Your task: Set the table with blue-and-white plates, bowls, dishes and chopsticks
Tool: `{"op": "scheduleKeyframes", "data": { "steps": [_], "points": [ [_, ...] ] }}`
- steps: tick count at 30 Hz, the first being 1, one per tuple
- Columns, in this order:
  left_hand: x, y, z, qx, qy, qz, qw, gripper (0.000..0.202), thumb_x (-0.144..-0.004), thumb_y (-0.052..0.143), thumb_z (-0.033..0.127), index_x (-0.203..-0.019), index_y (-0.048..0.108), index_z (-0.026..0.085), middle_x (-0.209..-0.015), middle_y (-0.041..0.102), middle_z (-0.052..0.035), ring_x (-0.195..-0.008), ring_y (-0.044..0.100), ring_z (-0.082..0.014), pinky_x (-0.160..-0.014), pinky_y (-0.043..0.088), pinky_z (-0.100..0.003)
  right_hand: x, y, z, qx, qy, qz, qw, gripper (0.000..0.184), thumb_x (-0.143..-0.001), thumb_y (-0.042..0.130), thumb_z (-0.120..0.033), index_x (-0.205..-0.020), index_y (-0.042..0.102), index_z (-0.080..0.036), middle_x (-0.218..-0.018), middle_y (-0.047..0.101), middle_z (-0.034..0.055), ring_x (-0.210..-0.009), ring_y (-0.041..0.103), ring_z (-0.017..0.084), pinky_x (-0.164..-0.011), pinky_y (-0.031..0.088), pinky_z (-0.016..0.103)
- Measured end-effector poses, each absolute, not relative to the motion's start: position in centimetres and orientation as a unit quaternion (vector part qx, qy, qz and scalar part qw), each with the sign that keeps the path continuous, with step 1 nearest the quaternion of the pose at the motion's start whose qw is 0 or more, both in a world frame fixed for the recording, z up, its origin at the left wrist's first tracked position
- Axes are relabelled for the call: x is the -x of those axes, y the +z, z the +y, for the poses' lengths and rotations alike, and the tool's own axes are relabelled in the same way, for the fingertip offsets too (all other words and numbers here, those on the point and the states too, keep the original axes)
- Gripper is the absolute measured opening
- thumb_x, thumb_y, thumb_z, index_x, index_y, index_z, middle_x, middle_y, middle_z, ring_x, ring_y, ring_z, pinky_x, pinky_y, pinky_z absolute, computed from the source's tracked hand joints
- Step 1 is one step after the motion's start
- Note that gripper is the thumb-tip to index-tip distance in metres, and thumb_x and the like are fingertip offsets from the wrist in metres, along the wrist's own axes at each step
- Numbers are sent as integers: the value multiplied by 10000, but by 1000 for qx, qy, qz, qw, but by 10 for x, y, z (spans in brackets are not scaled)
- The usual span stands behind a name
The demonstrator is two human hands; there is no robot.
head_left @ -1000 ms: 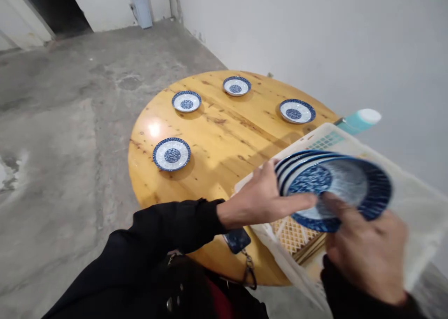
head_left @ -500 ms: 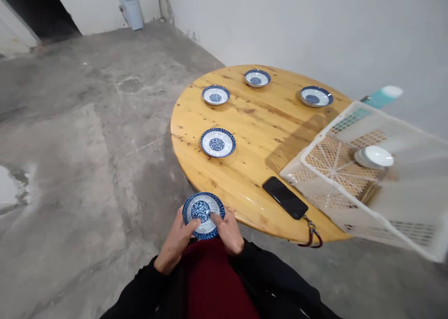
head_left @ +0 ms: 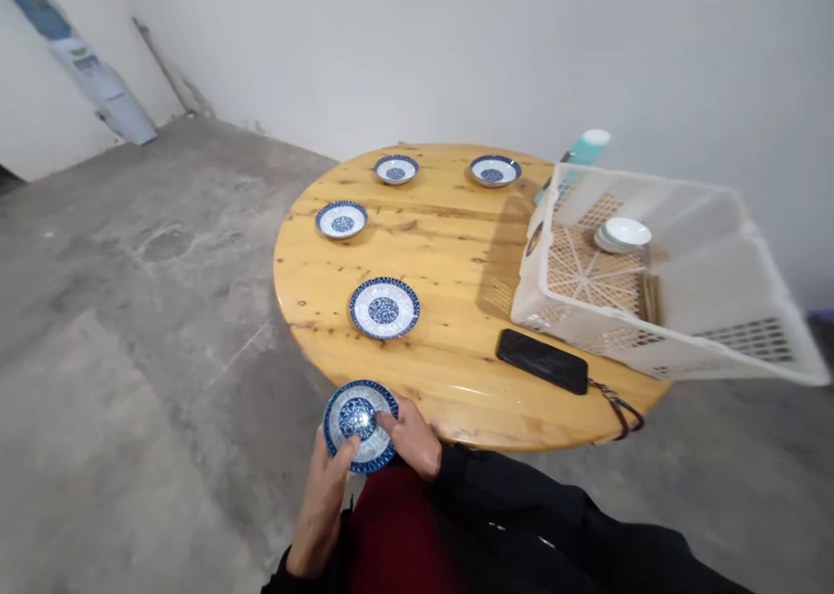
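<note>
A stack of blue-patterned plates [head_left: 357, 420] is held against my body just off the near edge of the round wooden table [head_left: 456, 247]. My left hand [head_left: 326, 494] grips the stack from below-left with the thumb on top. My right hand [head_left: 409, 436] grips its right side with the fingers closed on the rim. One plate [head_left: 384, 307] lies on the table closest to the stack. Three more plates [head_left: 341, 219] [head_left: 395, 168] [head_left: 495, 170] are spread round the table's far rim.
A white plastic crate [head_left: 651, 351] stands on the table's right side with small white dishes [head_left: 622, 234] inside. A black phone [head_left: 542, 361] with a strap lies near the front edge. A teal bottle [head_left: 583, 149] stands behind the crate. Bare concrete floor surrounds the table.
Both hands lifted the plate stack out of the crate and brought it down to my body by the table's near edge. The view has swung round the table to the right.
</note>
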State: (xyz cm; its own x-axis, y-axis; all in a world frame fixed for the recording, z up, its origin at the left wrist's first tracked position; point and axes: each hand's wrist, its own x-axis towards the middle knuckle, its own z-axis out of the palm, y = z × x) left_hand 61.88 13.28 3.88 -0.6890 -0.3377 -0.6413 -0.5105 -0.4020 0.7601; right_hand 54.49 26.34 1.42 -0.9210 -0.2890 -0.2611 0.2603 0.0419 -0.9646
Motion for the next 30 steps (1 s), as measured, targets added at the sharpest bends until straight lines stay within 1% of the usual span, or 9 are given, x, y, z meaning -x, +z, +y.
{"op": "scheduleKeyframes", "data": {
  "steps": [2, 5, 10, 15, 19, 22, 25, 28, 30],
  "points": [
    [-591, 39, 112, 379, 719, 576, 85, 809, -595, 858, 523, -1292, 588, 212, -1260, 676, -139, -1198, 627, -373, -955, 541, -464, -525, 10, 248, -19, -706, 684, 182, 306, -707, 507, -262, -940, 687, -179, -893, 735, 58, -887, 668, 265, -848, 528, 397],
    [-547, 46, 83, 358, 683, 623, 130, 774, -661, 821, 540, -1333, 572, 247, -1307, 652, -126, -1232, 603, -376, -964, 527, -486, -494, 7, 223, -63, -725, 669, 151, 333, -711, 517, -261, -980, 695, -177, -961, 746, 71, -932, 676, 272, -897, 520, 413],
    [-480, 63, 52, 291, 668, 670, 141, 690, -682, 816, 511, -1283, 624, 231, -1283, 672, -109, -1293, 564, -358, -1064, 469, -455, -446, 10, 194, -101, -750, 648, 88, 348, -713, 534, -257, -1008, 705, -186, -1010, 754, 66, -976, 674, 275, -921, 526, 416],
    [-426, 84, 55, 200, 695, 663, 193, 660, -762, 763, 449, -1347, 576, 208, -1349, 643, -111, -1335, 527, -345, -1123, 412, -457, -409, 25, 198, -123, -741, 660, 23, 376, -726, 523, -285, -1038, 701, -173, -1061, 749, 80, -1004, 665, 286, -980, 495, 443],
    [-380, 90, 71, 128, 691, 671, 236, 578, -773, 747, 401, -1291, 596, 193, -1312, 662, -112, -1292, 550, -332, -1119, 407, -458, -384, 31, 217, -167, -722, 671, -31, 355, -730, 550, -331, -1010, 694, -167, -1003, 747, 83, -952, 664, 282, -962, 492, 432],
    [-342, 88, 82, 76, 686, 667, 281, 506, -781, 741, 414, -1216, 622, 184, -1288, 663, -115, -1248, 569, -324, -1051, 461, -434, -365, 31, 230, -217, -712, 665, -63, 337, -720, 572, -353, -974, 690, -165, -946, 742, 83, -902, 660, 276, -919, 501, 425],
    [-303, 84, 91, 30, 669, 670, 320, 495, -799, 725, 443, -1197, 609, 174, -1244, 662, -120, -1141, 607, -297, -881, 528, -370, -341, 32, 237, -266, -711, 645, -90, 317, -688, 595, -340, -932, 691, -163, -911, 738, 75, -875, 657, 267, -868, 514, 407],
    [-260, 79, 96, -6, 648, 678, 348, 458, -829, 693, 455, -1179, 593, 178, -1177, 663, -108, -1050, 615, -255, -730, 521, -294, -310, 34, 239, -306, -711, 622, -117, 287, -651, 613, -321, -876, 687, -158, -861, 731, 61, -853, 663, 252, -834, 523, 383],
    [-231, 76, 97, -31, 639, 672, 372, 407, -855, 664, 449, -1152, 593, 179, -1169, 655, -103, -1049, 607, -241, -698, 515, -270, -288, 35, 236, -334, -708, 607, -133, 270, -628, 625, -313, -843, 679, -158, -845, 730, 54, -853, 671, 248, -809, 531, 366]
  ]
}}
